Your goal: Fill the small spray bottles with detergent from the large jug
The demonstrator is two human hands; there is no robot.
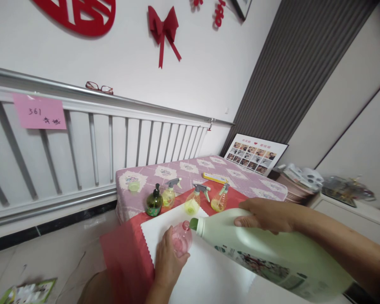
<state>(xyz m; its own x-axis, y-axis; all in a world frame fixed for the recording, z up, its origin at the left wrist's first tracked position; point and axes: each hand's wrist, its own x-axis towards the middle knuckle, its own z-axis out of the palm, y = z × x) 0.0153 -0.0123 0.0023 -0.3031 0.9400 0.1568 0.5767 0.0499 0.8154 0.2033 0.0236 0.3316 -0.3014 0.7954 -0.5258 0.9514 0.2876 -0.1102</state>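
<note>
My left hand [169, 259] is closed round a small clear pink bottle [183, 238] whose top has no cap or sprayer on it. My right hand [262, 215] grips a large pale green jug [228, 240] by its upper side, where a handle would be hidden under the fingers. The jug is tipped on its side, and its dark green spout [194, 224] points at the pink bottle's mouth. I cannot make out whether liquid is flowing. Both are above a white mat [209, 274] with a scalloped edge.
Behind the mat stand a dark green pump bottle [154, 202] and several yellow spray bottles [192, 203]. A yellow-and-white box [214, 178] and a small pale green cup [134, 186] lie on the purple tablecloth [190, 166]. A white railing [101, 139] runs along the wall.
</note>
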